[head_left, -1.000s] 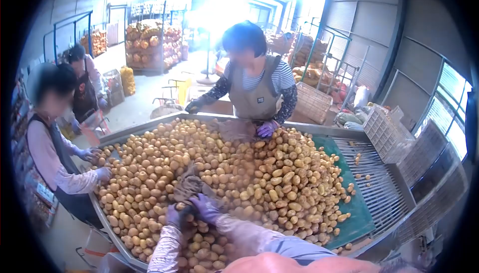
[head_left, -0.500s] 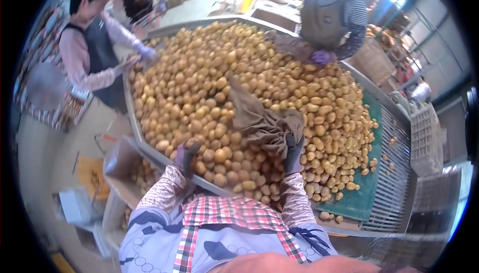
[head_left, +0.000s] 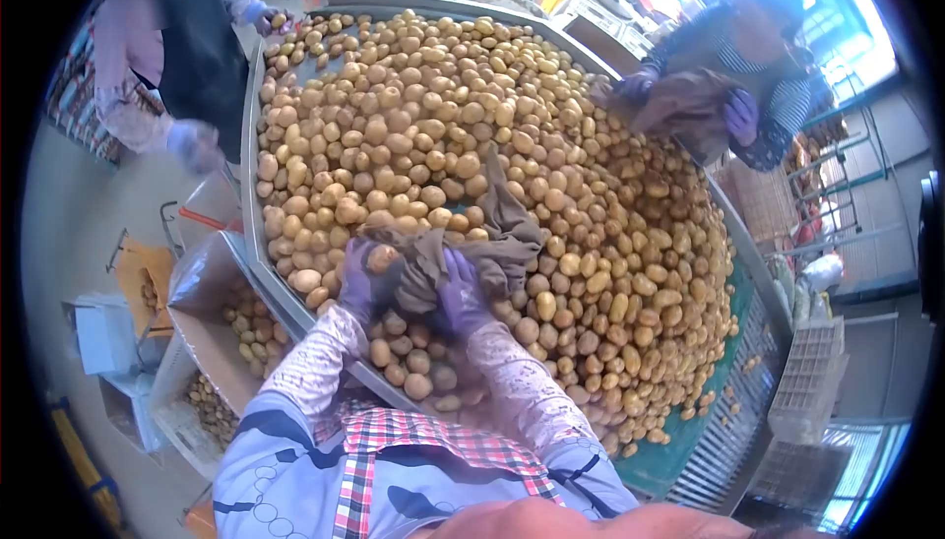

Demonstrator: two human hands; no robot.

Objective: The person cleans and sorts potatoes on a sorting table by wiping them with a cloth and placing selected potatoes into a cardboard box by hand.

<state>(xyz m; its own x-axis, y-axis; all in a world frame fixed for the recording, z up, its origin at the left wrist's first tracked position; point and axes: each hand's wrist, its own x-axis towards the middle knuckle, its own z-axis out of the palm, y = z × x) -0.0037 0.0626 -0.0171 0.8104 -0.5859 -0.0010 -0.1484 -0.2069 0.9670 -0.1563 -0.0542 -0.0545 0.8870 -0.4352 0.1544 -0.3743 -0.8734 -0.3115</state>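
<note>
My left hand (head_left: 356, 283), in a purple glove, is closed around a potato (head_left: 381, 259) near the front edge of the heap. Close beside it, my right hand (head_left: 461, 295), gloved too, grips a brown cloth (head_left: 423, 268). The cloth's bunched end reaches the potato, and its loose end trails over the pile of potatoes (head_left: 394, 135). Part of the fingers on both hands is hidden by the cloth.
A metal-rimmed sorting table (head_left: 258, 234) holds the heap, with a slatted grate (head_left: 724, 450) at right. An open cardboard box (head_left: 202, 308) with potatoes stands at left. One co-worker (head_left: 202, 47) is at far left; another (head_left: 763, 76) handles a cloth at right.
My right hand has moved left with the cloth, up to my left hand and the potato. The co-worker at right has lifted their cloth in both hands. The view has shifted.
</note>
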